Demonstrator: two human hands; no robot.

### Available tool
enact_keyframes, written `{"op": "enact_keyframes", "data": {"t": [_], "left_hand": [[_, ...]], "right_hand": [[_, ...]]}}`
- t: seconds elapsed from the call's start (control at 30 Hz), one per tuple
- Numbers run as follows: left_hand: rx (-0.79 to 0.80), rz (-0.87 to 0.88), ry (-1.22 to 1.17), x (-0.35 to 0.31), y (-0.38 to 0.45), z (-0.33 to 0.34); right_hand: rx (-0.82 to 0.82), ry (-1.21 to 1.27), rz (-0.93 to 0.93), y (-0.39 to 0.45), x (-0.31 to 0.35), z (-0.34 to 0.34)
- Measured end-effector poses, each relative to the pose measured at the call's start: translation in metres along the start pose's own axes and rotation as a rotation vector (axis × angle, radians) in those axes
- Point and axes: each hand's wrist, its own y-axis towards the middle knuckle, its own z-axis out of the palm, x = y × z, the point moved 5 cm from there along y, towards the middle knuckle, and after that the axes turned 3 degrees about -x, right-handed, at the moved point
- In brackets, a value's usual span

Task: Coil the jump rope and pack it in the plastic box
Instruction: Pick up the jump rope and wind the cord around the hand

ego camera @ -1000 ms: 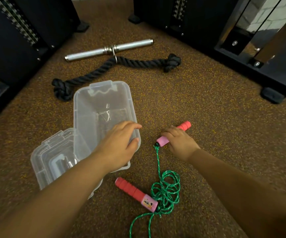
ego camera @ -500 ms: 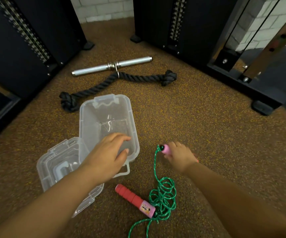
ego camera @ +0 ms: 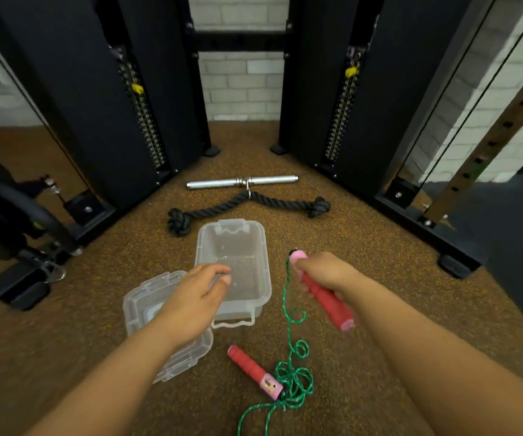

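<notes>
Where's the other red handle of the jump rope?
The other red handle lies on the floor at the bottom middle of the head view, just right of the clear lid, with the tangled green rope at its pink end.

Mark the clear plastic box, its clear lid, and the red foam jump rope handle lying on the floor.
clear plastic box (ego camera: 261,243), head view, right wall.
clear lid (ego camera: 134,305), head view, left rim.
red foam jump rope handle on the floor (ego camera: 247,366), head view, middle of the red grip.
</notes>
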Motion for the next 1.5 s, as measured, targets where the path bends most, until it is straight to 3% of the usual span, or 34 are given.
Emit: {"op": "enact_keyframes", "data": {"t": [0.13, 0.3, 0.43, 0.67, 0.83, 1.07, 1.23, 1.5], "left_hand": [[-0.036, -0.182, -0.344, -0.006, -0.019, -0.011], [0.261, -0.424, -0.8, -0.003, -0.041, -0.003], [0.433, -0.485, -0.929, 0.0, -0.053, 0.004], [0.533, -0.487, -1.002, -0.009, -0.055, 0.012], [0.527, -0.498, -1.048, -0.015, -0.055, 0.015], [0.492, -0.52, -1.238, -0.019, -0.047, 0.007], [0.427, -0.471, -1.336, -0.02, -0.042, -0.008], [0.356, -0.39, -1.264, -0.027, -0.047, -0.023]], "right_hand": [[0.066, 0.206, -0.035, -0.054, 0.038, 0.012], [0.161, 0.474, -0.09, -0.111, 0.052, 0.032], [0.202, 0.594, -0.056, -0.146, 0.04, 0.048], [0.2, 0.694, 0.025, -0.15, 0.035, 0.066], [0.196, 0.559, -0.026, -0.15, 0.035, 0.073], [0.533, 0.386, -0.174, -0.168, 0.031, 0.11], [0.558, 0.281, -0.173, -0.166, 0.024, 0.113], [0.58, 0.014, -0.256, -0.161, 0.014, 0.12]]}}
